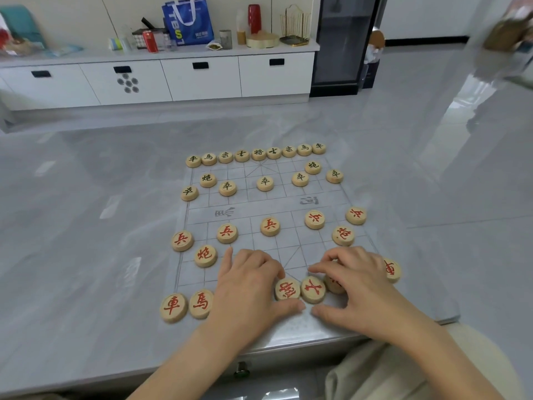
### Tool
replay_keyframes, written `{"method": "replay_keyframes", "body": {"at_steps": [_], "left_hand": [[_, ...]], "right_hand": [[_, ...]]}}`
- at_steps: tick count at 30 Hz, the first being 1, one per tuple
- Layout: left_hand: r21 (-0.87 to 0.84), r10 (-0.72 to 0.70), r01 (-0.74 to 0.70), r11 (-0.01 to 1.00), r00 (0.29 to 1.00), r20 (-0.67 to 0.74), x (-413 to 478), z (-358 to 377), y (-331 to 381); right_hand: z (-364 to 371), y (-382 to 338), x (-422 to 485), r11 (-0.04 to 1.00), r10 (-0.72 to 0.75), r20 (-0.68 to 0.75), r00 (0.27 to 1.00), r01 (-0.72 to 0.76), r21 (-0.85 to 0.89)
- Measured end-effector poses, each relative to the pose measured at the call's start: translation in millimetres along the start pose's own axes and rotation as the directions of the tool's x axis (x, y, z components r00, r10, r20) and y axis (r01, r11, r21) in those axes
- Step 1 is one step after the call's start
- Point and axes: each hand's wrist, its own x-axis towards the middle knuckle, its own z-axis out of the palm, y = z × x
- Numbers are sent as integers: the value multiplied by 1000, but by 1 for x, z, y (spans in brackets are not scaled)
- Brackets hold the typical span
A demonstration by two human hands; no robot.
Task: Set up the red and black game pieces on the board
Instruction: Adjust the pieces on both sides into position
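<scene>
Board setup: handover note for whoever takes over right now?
Left grip pinches a turned red piece; right grip pinches the red piece beside it.
Done: black pieces all set on the far side of the board; red front pieces set.
Left: straighten the middle of the near red row; pieces under both grips are hidden.
</scene>
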Motion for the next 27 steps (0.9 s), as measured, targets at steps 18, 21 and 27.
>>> {"method": "replay_keyframes", "body": {"at_steps": [18,21,27], "left_hand": [[-109,12,-8,994,999,29,-2,-3,-5],[-97,-11,14,995,999,32,-1,-4,-5],[-130,2,-1,991,1000,13,-2,0,-9]], "right_hand": [[5,-1,4,999,24,-37,999,-26,-44],[6,0,3,997,41,-71,997,-46,-60],[5,0,1,999,5,-61,998,-7,-35]]}}
